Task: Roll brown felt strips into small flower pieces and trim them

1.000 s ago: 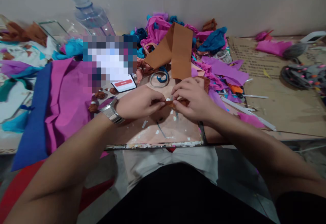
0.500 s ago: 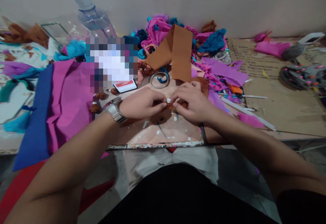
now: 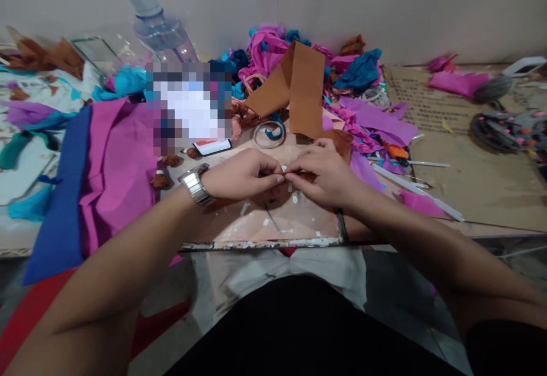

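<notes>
The left hand and right hand meet, each grip pinched thumb-to-forefinger on brown crepe paper, at five o'clock from the pale ring.

Two bare hands: left hand, right hand. One crinkled brown paper piece in hands. One silver metal-link wristwatch. One clear plastic bottle with white cap. One black-edged smartphone. At least three small brown bunched paper knobs. One pale round ring. One folded flat brown strip. One printed brown cardboard sheet. Pink, purple, blue crumpled scraps: too heaped to count.
</notes>
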The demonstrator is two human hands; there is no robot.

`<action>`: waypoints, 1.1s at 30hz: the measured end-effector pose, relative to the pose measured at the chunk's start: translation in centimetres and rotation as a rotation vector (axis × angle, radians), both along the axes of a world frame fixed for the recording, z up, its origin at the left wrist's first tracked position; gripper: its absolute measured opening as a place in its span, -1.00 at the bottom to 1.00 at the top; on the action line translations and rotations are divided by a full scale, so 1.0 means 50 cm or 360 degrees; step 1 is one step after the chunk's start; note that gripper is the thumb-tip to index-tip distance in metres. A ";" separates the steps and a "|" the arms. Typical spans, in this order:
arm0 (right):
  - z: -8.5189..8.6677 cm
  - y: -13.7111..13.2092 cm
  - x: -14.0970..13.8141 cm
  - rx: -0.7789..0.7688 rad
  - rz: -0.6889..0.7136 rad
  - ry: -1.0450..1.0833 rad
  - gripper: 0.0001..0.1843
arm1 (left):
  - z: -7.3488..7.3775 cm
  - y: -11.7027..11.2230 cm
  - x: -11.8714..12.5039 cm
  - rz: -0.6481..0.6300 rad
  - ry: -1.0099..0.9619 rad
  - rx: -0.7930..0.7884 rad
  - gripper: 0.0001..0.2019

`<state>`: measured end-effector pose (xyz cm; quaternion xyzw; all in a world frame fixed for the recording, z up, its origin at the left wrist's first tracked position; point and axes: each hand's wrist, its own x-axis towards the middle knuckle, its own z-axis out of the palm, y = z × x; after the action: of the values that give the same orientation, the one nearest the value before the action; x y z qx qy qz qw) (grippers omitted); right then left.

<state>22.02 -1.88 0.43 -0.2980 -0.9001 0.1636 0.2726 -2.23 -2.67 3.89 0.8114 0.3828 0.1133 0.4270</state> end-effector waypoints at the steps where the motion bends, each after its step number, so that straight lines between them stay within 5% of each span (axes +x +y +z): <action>1: -0.002 0.001 0.000 0.0006 0.0011 0.0024 -0.85 | -0.001 0.000 0.000 0.0009 -0.0036 -0.0072 -0.70; 9: -0.002 0.004 0.001 0.0142 0.0050 0.0092 -0.86 | -0.006 -0.001 -0.002 0.0093 -0.0283 -0.0563 -0.77; 26: -0.002 0.004 0.004 0.0597 0.0114 0.0165 -0.89 | 0.004 0.001 0.000 0.0172 -0.0454 -0.0824 -0.82; 33: 0.006 -0.001 -0.004 0.0512 0.0099 0.0157 -0.89 | 0.009 0.000 0.001 0.0166 -0.0420 -0.0776 -0.74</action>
<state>21.80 -1.94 0.74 -0.2142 -0.9090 0.0402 0.3554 -2.17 -2.69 4.31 0.6421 0.3812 0.1444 0.6492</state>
